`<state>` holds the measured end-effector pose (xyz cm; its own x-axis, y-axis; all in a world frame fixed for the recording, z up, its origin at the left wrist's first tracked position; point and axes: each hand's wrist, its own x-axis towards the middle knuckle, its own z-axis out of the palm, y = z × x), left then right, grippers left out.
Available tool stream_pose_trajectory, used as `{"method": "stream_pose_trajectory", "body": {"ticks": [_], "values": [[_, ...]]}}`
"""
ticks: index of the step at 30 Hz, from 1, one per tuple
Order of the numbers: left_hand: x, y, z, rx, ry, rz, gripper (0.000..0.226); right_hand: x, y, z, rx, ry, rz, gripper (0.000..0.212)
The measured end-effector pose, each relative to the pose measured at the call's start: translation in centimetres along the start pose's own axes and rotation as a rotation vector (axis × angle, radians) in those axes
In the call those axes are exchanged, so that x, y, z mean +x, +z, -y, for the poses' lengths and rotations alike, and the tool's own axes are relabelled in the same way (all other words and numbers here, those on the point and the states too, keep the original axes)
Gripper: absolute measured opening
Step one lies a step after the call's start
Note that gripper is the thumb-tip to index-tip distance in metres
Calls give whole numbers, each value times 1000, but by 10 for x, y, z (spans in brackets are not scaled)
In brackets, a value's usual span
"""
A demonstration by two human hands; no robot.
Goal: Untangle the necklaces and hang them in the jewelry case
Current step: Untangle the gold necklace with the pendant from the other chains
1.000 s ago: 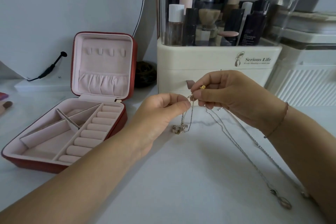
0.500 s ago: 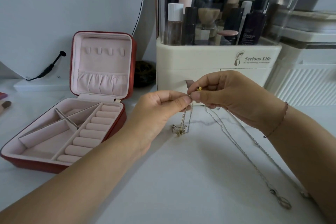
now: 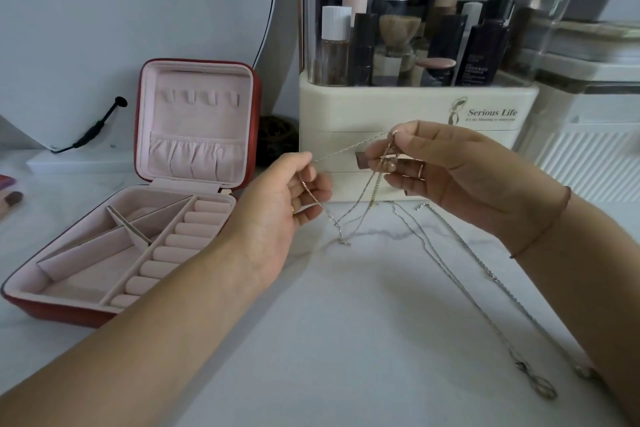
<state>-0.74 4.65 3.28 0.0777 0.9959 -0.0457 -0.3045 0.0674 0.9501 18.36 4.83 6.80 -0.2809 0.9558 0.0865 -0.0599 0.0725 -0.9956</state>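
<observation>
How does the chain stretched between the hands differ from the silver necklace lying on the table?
The stretched chain is in the air, pinched by the left hand and right hand; the silver necklace rests on the table. The stretched chain runs taut and straight; the silver necklace lies slack. Both are thin.

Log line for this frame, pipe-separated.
phase: untangling | left hand: pinches chain | right hand: holds tangle | jewelry case: open, hooks bare | silver necklaces: lying apart
</observation>
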Motion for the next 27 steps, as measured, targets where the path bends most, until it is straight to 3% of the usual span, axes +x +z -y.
{"method": "stream_pose_trajectory", "body": {"ticks": [6,12,18,22,27], "values": [[4,-6,-2,-147,-15,-130,31,1,-2,3,253,67,-84,10],[6,-10,-5,-213,27,-223,31,2,-4,-5,-169,33,-217,13],[4,-12,-5,155,27,-316,29,1,-1,-3,-239,-3,-243,12],[2,-8,-3,373,117,-372,32,0,5,-2,-325,-105,-203,8],[-3,-8,5,611,236,-282,35,-2,10,-3,-439,-186,-172,4]]}}
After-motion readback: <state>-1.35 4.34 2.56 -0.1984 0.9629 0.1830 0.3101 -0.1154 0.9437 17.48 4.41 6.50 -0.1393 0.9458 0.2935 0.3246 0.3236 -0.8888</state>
